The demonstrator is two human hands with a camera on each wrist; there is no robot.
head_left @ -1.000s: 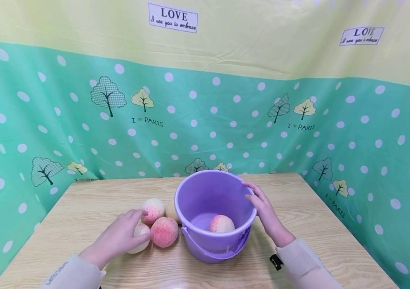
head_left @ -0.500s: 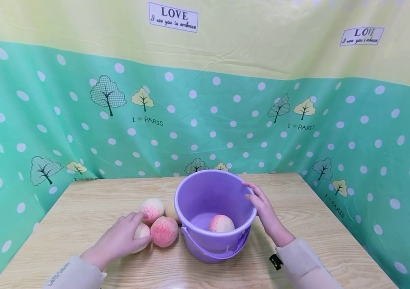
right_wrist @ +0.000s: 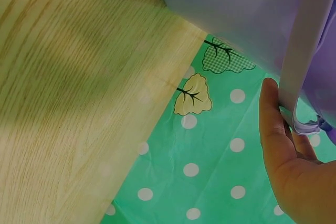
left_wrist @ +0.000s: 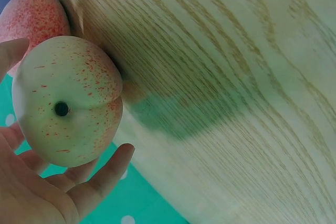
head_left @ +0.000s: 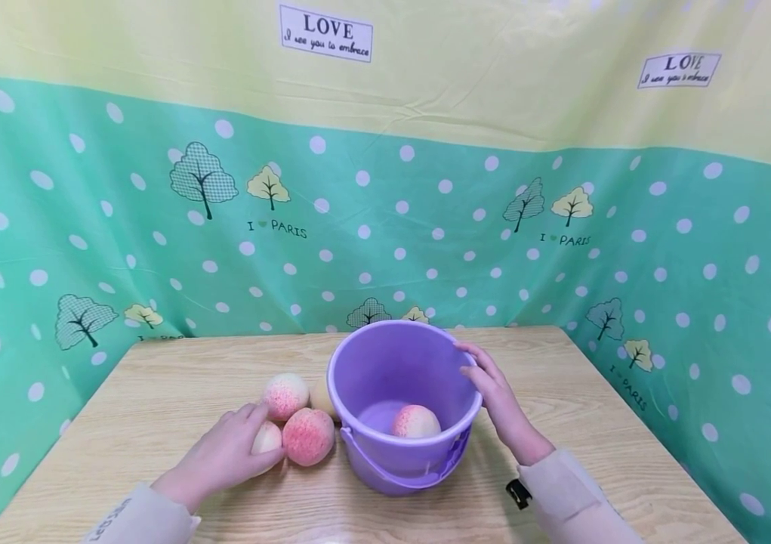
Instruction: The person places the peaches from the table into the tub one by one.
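Observation:
At the table's left, my left hand curls round a pale, red-speckled peach. Its thumb lies on one side and the fingers on the other in the left wrist view, where a dark round hole shows on the fruit. Against it sits a deep pink peach, with a pink-and-cream peach behind. A yellowish peach is partly hidden by the purple bucket. One peach lies inside the bucket. My right hand grips the bucket's right rim, fingers over the edge.
The bucket's handle hangs down its near side. Under everything is a wood-grain table. A green and yellow printed curtain stands along the table's back and sides. A black strap piece shows at the right wrist.
My left hand has settled lower and closer round the pale peach, which is now more covered by the fingers. My right hand and the bucket have stayed in place.

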